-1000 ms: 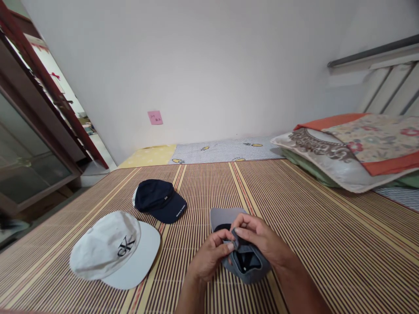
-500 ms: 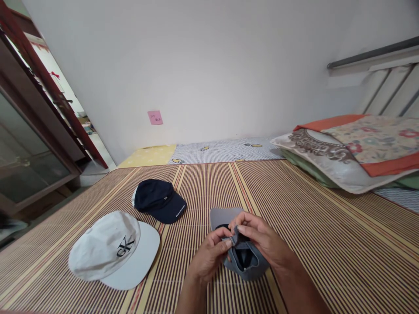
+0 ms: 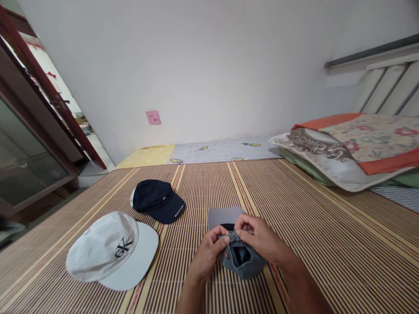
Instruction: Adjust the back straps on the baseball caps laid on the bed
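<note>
A grey-blue baseball cap [image 3: 245, 267] lies on the striped mat, its lighter brim [image 3: 222, 216] pointing away from me and its rear opening facing me. My left hand [image 3: 209, 250] pinches the back strap [image 3: 233, 236] between thumb and fingers on its left side. From the right, my right hand [image 3: 258, 237] pinches the same strap close by; its fingers partly cover the strap's end. To the left rest a white cap [image 3: 101, 248] with dark letters on its front and, farther back, a navy cap [image 3: 153, 196] with small white lettering on its brim.
The bamboo mat [image 3: 190, 187] covers the bed up to a patterned sheet [image 3: 222, 150] along the wall. Stacked pillows [image 3: 340, 161] lie at the far right beside a white railing [image 3: 389, 83]. A pink note [image 3: 153, 117] is stuck to the wall; a glass-panelled cabinet [image 3: 26, 152] stands left.
My right hand has lowered slightly, and the strap end that stuck up between my fingers now lies flatter. My left hand keeps its pinch. The view has shifted a little.
</note>
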Tool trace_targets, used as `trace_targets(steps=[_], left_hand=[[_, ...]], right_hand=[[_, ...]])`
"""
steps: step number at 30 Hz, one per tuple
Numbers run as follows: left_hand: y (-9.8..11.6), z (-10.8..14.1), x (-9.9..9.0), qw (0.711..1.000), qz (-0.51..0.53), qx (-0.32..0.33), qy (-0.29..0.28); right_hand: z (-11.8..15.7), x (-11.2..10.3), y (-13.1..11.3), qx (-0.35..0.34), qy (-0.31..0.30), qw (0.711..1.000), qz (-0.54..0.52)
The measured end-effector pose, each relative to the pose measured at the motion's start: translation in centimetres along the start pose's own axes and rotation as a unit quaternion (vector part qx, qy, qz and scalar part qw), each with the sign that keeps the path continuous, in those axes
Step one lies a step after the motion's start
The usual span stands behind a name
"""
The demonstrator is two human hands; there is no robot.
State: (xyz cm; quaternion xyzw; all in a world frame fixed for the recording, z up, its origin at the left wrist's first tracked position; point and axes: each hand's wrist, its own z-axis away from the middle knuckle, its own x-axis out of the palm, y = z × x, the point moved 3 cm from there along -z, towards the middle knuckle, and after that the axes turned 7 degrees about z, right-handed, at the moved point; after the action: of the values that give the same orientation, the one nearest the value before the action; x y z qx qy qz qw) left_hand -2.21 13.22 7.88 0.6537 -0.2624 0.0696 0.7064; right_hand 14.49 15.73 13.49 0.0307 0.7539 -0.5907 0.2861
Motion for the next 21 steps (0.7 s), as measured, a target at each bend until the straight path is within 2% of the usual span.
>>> trace_targets(steps=[6,13,17,21], left_hand=[[0.3,0.1,0.1,0.999,-0.051,-0.013,0.000],[0.5,0.1,0.2,0.997,-0.075,-0.018,0.010],[0.0,-0.1,-0.2,0.999,-0.044,-0.011,-0.010],[-0.5,-0.1,-0.1,0.999,0.032,-0.019,-0.031]], right_hand=[[0.1,0.2,0.3,0.016,-0.052,0.999,-0.001],[0.4,0.0,-0.6,0.001,-0.038,0.999,0.012],[0.6,-0.1,-1.0,-0.016,-0.025,0.999,0.017],[0.6,-0.3,-1.2,-0.013,-0.021,1.000,-0.001]])
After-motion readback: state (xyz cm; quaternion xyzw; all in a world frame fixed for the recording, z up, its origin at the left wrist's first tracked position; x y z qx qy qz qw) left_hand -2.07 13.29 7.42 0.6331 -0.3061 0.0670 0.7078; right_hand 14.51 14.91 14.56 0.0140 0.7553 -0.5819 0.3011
